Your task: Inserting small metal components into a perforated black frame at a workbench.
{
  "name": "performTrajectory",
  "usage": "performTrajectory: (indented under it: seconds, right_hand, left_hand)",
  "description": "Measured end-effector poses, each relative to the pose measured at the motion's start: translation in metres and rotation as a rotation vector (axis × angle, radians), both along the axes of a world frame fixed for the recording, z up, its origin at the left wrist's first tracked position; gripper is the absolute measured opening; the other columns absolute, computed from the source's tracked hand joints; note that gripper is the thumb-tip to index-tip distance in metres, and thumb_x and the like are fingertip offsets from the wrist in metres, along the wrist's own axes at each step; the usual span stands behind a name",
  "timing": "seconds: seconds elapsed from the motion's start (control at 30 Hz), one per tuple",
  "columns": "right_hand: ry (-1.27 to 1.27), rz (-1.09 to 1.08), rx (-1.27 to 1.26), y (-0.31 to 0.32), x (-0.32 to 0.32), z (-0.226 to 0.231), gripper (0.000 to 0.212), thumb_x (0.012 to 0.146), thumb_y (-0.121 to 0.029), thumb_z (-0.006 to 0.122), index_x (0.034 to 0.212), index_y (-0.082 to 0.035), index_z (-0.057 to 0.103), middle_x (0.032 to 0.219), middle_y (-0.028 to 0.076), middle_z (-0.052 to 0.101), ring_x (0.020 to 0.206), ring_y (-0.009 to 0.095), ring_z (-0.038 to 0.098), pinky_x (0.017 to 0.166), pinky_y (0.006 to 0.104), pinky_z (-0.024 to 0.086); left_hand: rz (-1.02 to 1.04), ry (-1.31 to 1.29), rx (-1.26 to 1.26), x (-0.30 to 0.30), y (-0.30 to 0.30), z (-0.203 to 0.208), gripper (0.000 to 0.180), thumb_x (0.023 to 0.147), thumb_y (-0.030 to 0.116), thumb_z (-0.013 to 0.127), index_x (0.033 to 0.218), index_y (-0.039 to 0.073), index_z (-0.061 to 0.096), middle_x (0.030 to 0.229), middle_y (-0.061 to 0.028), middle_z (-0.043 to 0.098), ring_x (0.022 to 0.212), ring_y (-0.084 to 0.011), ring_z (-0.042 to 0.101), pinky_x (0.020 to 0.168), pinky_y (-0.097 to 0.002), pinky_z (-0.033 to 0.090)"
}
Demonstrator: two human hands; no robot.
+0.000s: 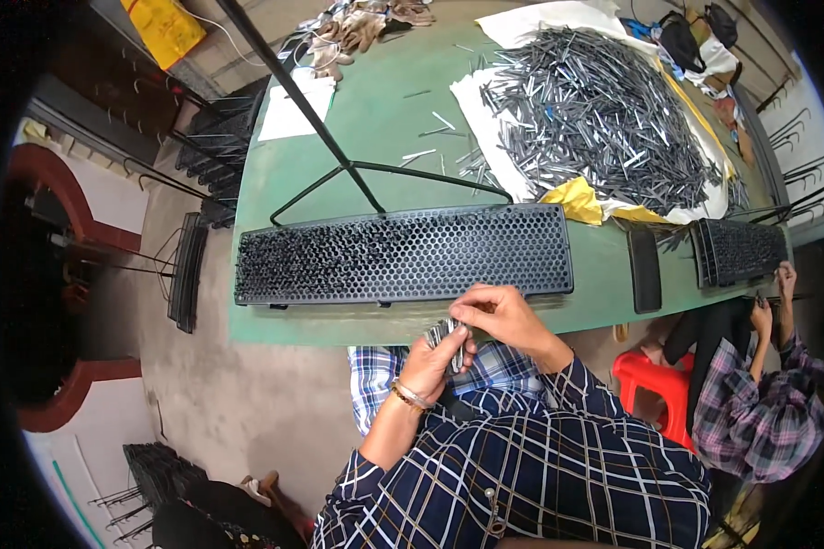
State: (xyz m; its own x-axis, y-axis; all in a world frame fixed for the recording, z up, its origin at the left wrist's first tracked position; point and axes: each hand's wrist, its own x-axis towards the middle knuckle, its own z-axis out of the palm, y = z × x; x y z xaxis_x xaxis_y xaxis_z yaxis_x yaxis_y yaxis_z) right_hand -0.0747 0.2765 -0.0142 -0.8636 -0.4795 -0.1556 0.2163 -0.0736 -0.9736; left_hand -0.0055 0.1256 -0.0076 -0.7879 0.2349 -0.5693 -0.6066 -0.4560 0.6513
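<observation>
**Pins in hand at a half-filled grid**

You sit at the near edge of a green surface [375, 119], both hands raised just in front of a long black honeycomb grid [403, 254]. Your left hand [435, 361] is closed around a small bundle of grey metal pins [449, 334], its fingers wrapped under them. Your right hand [499, 316] reaches over from the other side, fingers pinched on the top of the bundle, apparently drawing one pin out; whether a single pin is already free cannot be told.

The bundle sits between your two hands, just short of the grid's near rim and not touching it.

By the look of the grid, the work is partly done: the cells at its left end appear dark and packed with pins, while the cells toward the middle and right read as open holes. That would leave the larger share of the grid to fill.

Supply is plentiful. A big heap of pins [604, 119] lies on white sheets at the far right of the surface, well apart from your hands, with a few strays scattered near it. To your right, a co-worker in plaid [760, 403] bends over a second grid [737, 252].
</observation>
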Motion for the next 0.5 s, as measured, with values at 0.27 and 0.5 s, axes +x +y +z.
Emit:
performTrajectory:
  seconds: [0.27, 0.5]
  right_hand:
    - [-0.093, -0.078, 0.092, -0.007, 0.015, -0.004, 0.016, 0.086, -0.009, 0.062, 0.089, 0.006, 0.064, 0.068, 0.005, 0.061, 0.059, 0.008, 0.056, 0.053, 0.0226, 0.046]
    - [-0.2, -0.128, 0.048, -0.01, 0.019, -0.008, 0.017, 0.086, -0.012, 0.063, 0.092, 0.004, 0.065, 0.068, 0.003, 0.061, 0.057, 0.007, 0.054, 0.051, 0.0207, 0.043]
  left_hand:
    - [-0.015, 0.03, 0.049, -0.002, -0.01, -0.007, 0.015, 0.091, 0.02, 0.056, 0.088, 0.006, 0.059, 0.077, -0.0028, 0.061, 0.062, -0.0091, 0.055, 0.053, -0.0216, 0.044]
    - [-0.024, 0.048, 0.101, -0.002, -0.012, -0.024, 0.013, 0.089, 0.018, 0.059, 0.094, 0.006, 0.061, 0.083, -0.0023, 0.064, 0.065, -0.0079, 0.057, 0.054, -0.0206, 0.044]
